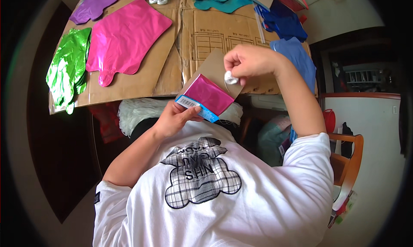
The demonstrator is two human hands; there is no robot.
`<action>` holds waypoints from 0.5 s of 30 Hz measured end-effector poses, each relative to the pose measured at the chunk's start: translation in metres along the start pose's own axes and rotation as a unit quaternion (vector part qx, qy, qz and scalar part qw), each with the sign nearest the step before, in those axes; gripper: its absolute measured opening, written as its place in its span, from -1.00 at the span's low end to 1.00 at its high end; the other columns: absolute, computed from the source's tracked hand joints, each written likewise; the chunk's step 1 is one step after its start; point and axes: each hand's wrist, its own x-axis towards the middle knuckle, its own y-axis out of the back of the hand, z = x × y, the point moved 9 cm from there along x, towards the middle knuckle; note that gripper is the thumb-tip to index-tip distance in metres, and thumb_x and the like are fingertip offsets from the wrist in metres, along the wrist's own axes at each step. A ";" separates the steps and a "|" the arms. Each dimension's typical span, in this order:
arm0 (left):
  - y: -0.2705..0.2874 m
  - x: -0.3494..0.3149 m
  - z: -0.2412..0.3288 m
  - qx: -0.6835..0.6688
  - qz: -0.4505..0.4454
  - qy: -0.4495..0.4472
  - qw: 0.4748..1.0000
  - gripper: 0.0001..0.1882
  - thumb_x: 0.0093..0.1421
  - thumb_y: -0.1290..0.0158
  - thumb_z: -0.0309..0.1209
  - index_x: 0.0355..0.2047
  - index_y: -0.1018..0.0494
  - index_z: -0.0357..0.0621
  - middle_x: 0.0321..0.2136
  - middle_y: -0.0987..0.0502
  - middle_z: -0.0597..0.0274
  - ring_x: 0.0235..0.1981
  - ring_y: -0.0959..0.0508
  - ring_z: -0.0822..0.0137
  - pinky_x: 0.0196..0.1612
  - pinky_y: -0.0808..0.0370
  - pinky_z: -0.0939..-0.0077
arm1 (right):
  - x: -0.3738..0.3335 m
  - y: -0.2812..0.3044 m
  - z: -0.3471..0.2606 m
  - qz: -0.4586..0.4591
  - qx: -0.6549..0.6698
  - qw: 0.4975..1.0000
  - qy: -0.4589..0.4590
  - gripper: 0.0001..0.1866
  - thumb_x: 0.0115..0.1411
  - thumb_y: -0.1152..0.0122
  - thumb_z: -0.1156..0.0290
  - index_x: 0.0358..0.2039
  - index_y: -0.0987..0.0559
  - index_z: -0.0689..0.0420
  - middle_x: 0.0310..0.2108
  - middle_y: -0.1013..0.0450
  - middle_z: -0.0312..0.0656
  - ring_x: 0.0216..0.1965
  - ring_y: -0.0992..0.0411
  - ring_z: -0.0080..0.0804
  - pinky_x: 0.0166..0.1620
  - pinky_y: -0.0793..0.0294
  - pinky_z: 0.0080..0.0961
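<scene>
My left hand (175,117) grips the lower edge of a brown cardboard card (211,67), its thumb on a blue label strip (209,114) with a barcode patch. Against the card lies a flat, folded shiny magenta foil sheet (208,93), tilted in front of my chest. Over the card's right side, my right hand (249,62) is closed in a pinch on a small white roll of ribbon (231,77). A thin pale strand seems to hang from the roll. The fingertips behind the roll are partly hidden.
Cardboard (163,77) covers the table ahead. On it lie flat foil pieces: green (69,64), pink (129,38), purple (92,6), teal (219,0), dark blue (284,22) and light blue (300,59). Several white rolls (161,0) sit at the back. A wooden chair (357,154) stands right.
</scene>
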 end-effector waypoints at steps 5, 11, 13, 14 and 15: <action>0.002 -0.002 0.001 -0.001 -0.012 -0.014 1.000 -0.72 0.30 -0.05 -0.34 -0.10 -0.47 -0.29 -0.23 -0.60 0.21 -0.21 -0.59 0.40 -0.09 -0.55 0.46 | 0.006 -0.015 -0.021 0.002 -0.146 0.986 0.079 -0.86 0.02 -0.16 0.43 -0.46 -0.54 0.25 -0.55 -0.50 -0.23 -0.57 -0.44 -0.57 -0.43 -0.40 -0.55; 0.003 0.000 -0.002 0.010 -0.019 -0.010 1.000 -0.73 0.29 -0.06 -0.36 -0.09 -0.47 -0.28 -0.22 -0.60 0.21 -0.21 -0.59 0.40 -0.09 -0.55 0.46 | 0.013 -0.036 -0.013 -0.023 0.002 0.999 0.037 -0.85 0.02 -0.18 0.47 -0.38 -0.55 0.26 -0.54 -0.50 -0.27 -0.53 -0.44 -0.60 -0.44 -0.42 -0.62; 0.003 -0.001 -0.002 0.004 -0.013 -0.008 1.000 -0.73 0.29 -0.05 -0.36 -0.10 -0.48 -0.28 -0.23 -0.60 0.20 -0.20 -0.59 0.40 -0.09 -0.55 0.47 | 0.014 -0.040 -0.011 -0.033 0.034 0.999 0.026 -0.84 0.04 -0.15 0.51 -0.34 -0.56 0.27 -0.53 -0.50 -0.28 -0.51 -0.44 -0.62 -0.43 -0.43 -0.65; 0.003 -0.002 -0.003 0.001 -0.010 -0.007 1.000 -0.73 0.29 -0.04 -0.36 -0.10 -0.48 -0.29 -0.23 -0.60 0.20 -0.19 -0.59 0.40 -0.09 -0.55 0.47 | 0.014 -0.045 -0.009 -0.043 0.065 0.997 0.027 -0.84 0.05 -0.13 0.53 -0.33 -0.57 0.27 -0.52 -0.50 -0.29 -0.51 -0.44 -0.63 -0.43 -0.44 -0.65; 0.002 -0.002 -0.003 0.001 -0.006 -0.003 1.000 -0.73 0.30 -0.04 -0.35 -0.11 -0.48 -0.29 -0.23 -0.60 0.19 -0.20 -0.59 0.39 -0.10 -0.56 0.46 | 0.015 -0.050 -0.005 -0.054 0.094 0.994 0.026 -0.83 0.06 -0.11 0.55 -0.32 -0.57 0.27 -0.51 -0.50 -0.30 -0.51 -0.44 -0.64 -0.42 -0.44 -0.65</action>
